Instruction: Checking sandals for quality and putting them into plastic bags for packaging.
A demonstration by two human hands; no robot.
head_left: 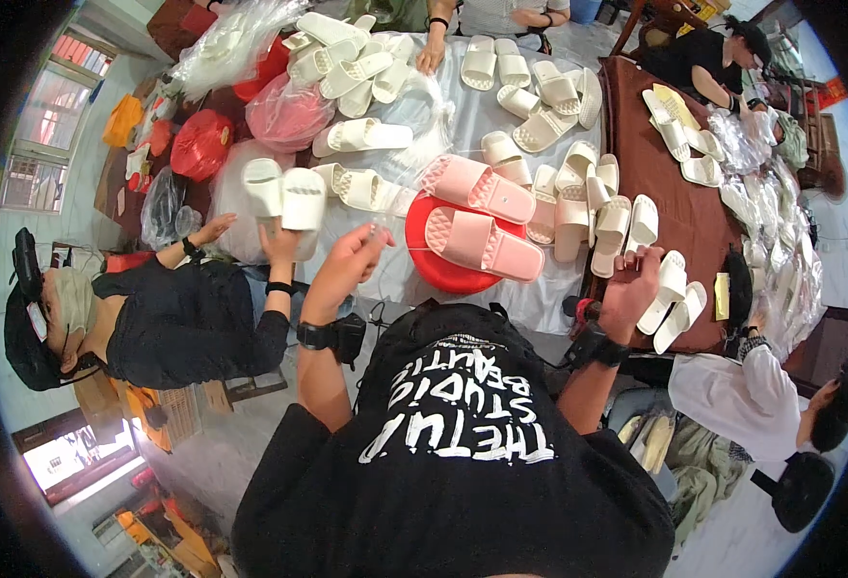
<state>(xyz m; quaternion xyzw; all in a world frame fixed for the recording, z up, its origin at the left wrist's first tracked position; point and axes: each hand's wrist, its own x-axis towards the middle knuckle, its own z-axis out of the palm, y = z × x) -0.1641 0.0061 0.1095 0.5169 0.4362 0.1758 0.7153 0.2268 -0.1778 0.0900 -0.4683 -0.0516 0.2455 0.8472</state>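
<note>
A pair of pink slippers, the nearer one (477, 246) and the farther one (482, 188), lies side by side on a red round stand (424, 258) in front of me. Just left of the stand, my left hand (349, 265) is raised with its fingers pinched together. Something small seems to be at the fingertips, too small to name. My right hand (633, 292) is held up to the right of the slippers, fingers apart and slightly bent, holding nothing that I can see. Close to it are a cream slipper (612, 231) and a white slipper (668, 284).
Cream slippers (554, 91) lie in groups over the plastic-covered table (366, 287). A co-worker at left holds white slippers (299, 197). Red wrapped bundles (200, 144) stand at far left. More people work at the brown table (636, 125) on the right, beside clear bags (771, 231).
</note>
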